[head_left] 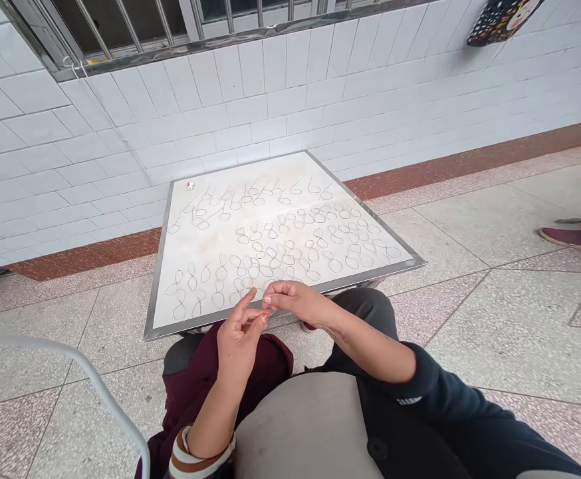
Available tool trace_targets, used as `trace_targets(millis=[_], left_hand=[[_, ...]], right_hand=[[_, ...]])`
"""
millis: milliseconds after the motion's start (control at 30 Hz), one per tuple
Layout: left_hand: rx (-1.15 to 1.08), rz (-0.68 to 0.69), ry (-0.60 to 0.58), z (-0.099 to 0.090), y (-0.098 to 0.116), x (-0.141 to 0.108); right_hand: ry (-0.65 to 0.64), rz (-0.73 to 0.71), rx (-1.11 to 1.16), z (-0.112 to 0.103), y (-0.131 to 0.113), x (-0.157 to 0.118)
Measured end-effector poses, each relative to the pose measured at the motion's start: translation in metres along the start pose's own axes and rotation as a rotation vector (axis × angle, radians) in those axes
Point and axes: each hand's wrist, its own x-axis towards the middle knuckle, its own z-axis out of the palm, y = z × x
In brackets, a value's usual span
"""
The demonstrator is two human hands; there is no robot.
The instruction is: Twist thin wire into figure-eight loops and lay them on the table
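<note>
My left hand (240,336) and my right hand (293,299) meet over the near edge of a low white table (211,243). The thumb and a finger of my left hand are pinched together, with its other fingers stretched out. A tiny orange-red thing (265,315) shows at those fingertips, too small to name. My right hand's thumb and forefinger are pressed together right beside it; whatever they hold is hidden. Many thin dark figure-eight loops (312,256) lie in rows on the near part of the table. Single loops with straight tails (284,199) lie farther back.
A small white-and-red object (191,186) sits at the table's far left corner. Behind stands a white tiled wall (250,110) with a barred window. A grey curved bar (91,376) rises at left. Another person's shoe (574,239) is on the floor at right.
</note>
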Motion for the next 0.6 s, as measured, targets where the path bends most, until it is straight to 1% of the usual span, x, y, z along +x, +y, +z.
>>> trace_targets(millis=[100,200,300,433,500,600], left_hand=[[-0.019,0.005,0.007,-0.001,0.0,0.001],[-0.014,0.012,0.011,-0.002,-0.001,0.001],[-0.024,0.013,0.017,-0.002,-0.002,0.0],[0.035,0.019,0.034,-0.002,-0.002,-0.001],[0.048,0.019,0.031,-0.002,-0.001,-0.002],[0.008,0.019,0.001,-0.002,-0.001,-0.001]], right_hand=[[0.034,-0.013,0.072,0.003,0.002,-0.001],[0.032,-0.016,0.1,0.003,0.002,-0.001],[-0.028,0.009,0.064,0.0,0.0,-0.001],[-0.156,0.044,0.022,-0.005,-0.004,-0.002],[-0.181,0.072,0.096,-0.007,-0.003,-0.003],[-0.15,0.124,0.276,-0.006,0.001,-0.003]])
